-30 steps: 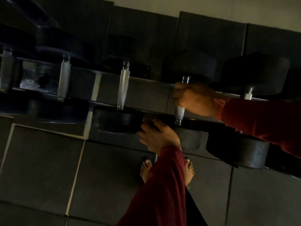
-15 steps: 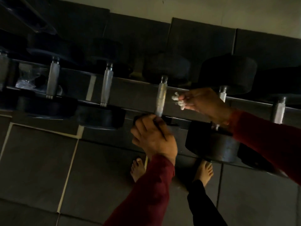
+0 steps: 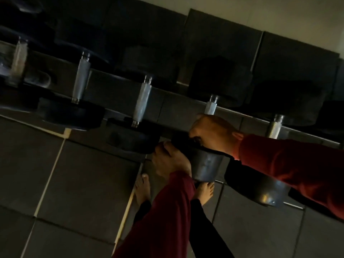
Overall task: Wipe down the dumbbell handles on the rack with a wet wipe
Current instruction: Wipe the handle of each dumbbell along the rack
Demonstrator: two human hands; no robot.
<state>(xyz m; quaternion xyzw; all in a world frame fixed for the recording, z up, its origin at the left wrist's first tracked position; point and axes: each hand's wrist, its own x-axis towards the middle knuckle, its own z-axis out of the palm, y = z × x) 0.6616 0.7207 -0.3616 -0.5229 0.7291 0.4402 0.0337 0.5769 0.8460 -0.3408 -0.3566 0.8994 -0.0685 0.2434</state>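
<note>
Hands at the dumbbell rack in dim light

Dumbbells stand in a row on a dark rack (image 3: 232, 108), seen from above through a tilted, wide-angle head camera. The right hand (image 3: 210, 133), in a red sleeve (image 3: 290, 168), is curled in a closed grip around the lower part of one metal handle (image 3: 210, 107); only the short top stretch of that handle shows above the fist. The wet wipe cannot be made out: if it lies under the fingers, the hand hides it. The left hand (image 3: 171, 161), also red-sleeved, rests on the near weight head (image 3: 206, 166) of the same dumbbell, fingers bent over its dark top edge; whether they clasp it or merely lie on it cannot be told.

To the left, two bare knurled handles (image 3: 142, 105) (image 3: 81, 79) stand clear between their black weight heads, and a third at the far left edge (image 3: 17, 60) is smeared by motion blur and partly cut off by the frame. To the right, another handle (image 3: 274, 127) is half covered by the right forearm. The far weight heads along the back of the rack sink into shadow and read only as black masses. Two bare feet (image 3: 142, 189) show on the dark tiled floor (image 3: 74, 183) below the rack, the right one partly hidden behind the left sleeve. A pale wall (image 3: 279, 13) crosses the upper right corner.
</note>
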